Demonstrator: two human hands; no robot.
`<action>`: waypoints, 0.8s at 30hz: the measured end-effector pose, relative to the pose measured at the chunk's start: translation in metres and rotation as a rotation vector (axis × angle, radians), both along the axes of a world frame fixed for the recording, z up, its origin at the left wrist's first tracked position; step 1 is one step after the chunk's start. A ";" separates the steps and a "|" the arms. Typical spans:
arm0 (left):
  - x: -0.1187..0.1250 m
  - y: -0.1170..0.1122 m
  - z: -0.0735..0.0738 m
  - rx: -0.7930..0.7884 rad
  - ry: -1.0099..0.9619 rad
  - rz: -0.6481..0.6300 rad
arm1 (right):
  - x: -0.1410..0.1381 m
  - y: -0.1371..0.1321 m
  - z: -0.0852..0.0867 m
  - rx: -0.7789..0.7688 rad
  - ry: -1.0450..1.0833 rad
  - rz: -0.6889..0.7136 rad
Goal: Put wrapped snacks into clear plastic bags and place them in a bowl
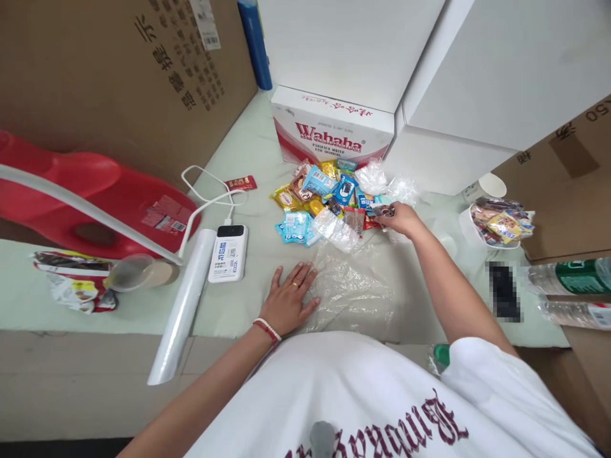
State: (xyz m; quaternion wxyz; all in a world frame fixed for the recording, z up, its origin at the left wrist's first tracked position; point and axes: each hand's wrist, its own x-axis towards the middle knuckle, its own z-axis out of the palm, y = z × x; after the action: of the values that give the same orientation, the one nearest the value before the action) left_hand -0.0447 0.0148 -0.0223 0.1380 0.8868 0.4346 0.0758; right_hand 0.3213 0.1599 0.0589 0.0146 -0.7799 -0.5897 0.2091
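Note:
My left hand [288,296] lies flat with fingers spread on the table, pressing the left edge of a clear plastic bag [363,286]. My right hand [401,219] reaches forward to a pile of colourful snack packets [321,197] and pinches a small dark wrapped snack [384,210] at the pile's right side. Crumpled clear wrappers [377,181] lie just behind the pile.
A red-and-white Wahaha box [329,130] stands behind the pile, with white boxes [477,83] to its right. A white power bank [229,252] with cable, a plastic roll [184,305], a red object [105,191], a white cup of snacks [496,226] and bottles [573,277] lie around.

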 end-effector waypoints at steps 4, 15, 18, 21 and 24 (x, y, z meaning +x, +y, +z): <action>0.000 0.000 0.000 0.009 0.003 0.004 | -0.049 -0.003 -0.011 0.028 0.066 -0.133; 0.000 -0.001 0.003 0.019 -0.026 0.008 | -0.105 0.006 -0.023 -0.026 -0.068 -0.095; 0.000 -0.002 0.002 0.009 -0.041 0.010 | -0.091 0.002 -0.022 -0.029 -0.009 -0.159; 0.000 -0.002 0.001 -0.006 -0.042 0.015 | -0.066 -0.013 -0.007 0.114 0.069 -0.237; 0.000 -0.002 0.001 -0.016 -0.037 0.016 | -0.041 -0.050 0.029 0.415 0.071 -0.268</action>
State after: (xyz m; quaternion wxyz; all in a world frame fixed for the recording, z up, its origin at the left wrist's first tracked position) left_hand -0.0445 0.0125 -0.0217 0.1525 0.8806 0.4396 0.0896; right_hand 0.2799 0.1098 0.0875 0.2230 -0.8236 -0.5103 0.1069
